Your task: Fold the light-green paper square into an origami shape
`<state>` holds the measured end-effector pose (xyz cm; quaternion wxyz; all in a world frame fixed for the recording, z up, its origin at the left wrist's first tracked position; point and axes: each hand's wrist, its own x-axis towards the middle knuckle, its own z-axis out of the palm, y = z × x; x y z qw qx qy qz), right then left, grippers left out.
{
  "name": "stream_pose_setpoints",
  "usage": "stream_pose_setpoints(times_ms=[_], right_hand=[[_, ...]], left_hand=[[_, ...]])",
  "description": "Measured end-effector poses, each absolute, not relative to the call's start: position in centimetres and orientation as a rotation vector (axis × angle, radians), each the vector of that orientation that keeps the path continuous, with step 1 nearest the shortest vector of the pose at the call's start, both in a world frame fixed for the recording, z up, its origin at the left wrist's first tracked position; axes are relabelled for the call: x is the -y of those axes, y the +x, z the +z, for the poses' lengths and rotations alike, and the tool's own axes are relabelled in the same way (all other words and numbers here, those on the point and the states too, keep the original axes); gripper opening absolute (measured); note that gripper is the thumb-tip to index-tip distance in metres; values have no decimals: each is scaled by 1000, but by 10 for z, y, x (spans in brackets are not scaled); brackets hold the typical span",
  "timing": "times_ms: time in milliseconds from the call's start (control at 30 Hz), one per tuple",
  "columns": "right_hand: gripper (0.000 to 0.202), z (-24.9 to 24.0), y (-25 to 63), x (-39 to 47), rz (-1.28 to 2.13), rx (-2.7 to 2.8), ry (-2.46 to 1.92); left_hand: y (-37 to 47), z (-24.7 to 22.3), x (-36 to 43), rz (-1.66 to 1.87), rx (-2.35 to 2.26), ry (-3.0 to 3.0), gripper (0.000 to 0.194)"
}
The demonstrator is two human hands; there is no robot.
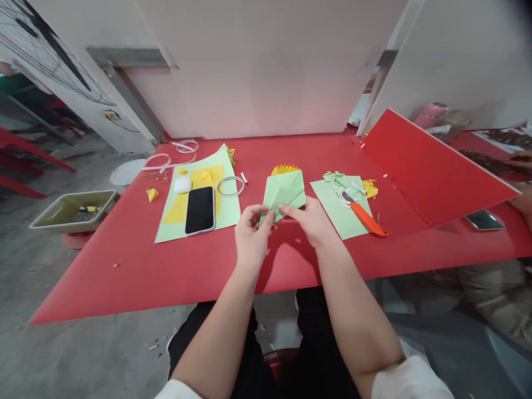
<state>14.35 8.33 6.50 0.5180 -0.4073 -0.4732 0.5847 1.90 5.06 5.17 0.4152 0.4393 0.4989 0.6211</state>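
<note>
Lap: the person's dark trousers show below the near edge of the red table.
Left hand: thumb and fingers are pinched closed on the near left corner of the folded green paper.
Right hand: the thumb presses on the same paper's near part, the fingers tucked behind its right side, so the grip is closed on it too.
Folded paper: held up over the middle of the table, creases running across its face; a yellow jagged-edged piece shows just beyond its far edge, and whether the two touch cannot be told.
Knife: to the right, an orange-handled cutter lies partly on a green sheet.
Phone: to the left, a dark-screened phone rests on green and yellow sheets, near a white case.
Ring: a roll of tape overlaps those sheets' right edge.
Scraps: green cuttings lie at the right sheet's far end, beside yellow bits.
Board: farther right, a red panel stands tilted.
Wall: a pale surface rises behind the table.
</note>
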Motion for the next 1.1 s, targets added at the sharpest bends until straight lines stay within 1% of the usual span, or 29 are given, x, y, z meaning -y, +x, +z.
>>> stream_pose_setpoints(times_ms=[167,267,433,567,733,767,867,900,1100], right_hand=[[25,64,139,-86,1376,1056,-982],[29,63,140,-89,1375,1002,-965],[31,66,140,-86,1458,1036,-810],[30,69,138,-84,1422,1010,-871],[28,66,140,-86,1358,957,-936],[29,66,140,-87,1347,954,-932],[28,64,141,-87,1296,926,-935],[28,64,142,-87,1278,919,-945],[27,68,142,-87,1148,937,-1066]], left_hand=[[20,55,-45,1521,-1322,1276,16],[20,55,-44,1486,-1337,1343,18],[18,54,-44,1509,-1377,1349,18],[18,53,-45,1499,-1388,1469,20],[19,56,-47,1478,-1168,1165,29],[19,57,-47,1465,-1124,1110,34],[18,60,-49,1375,-1044,1016,57],[18,60,-49,1330,-1045,1006,62],[15,59,-51,1189,-1066,1022,62]])
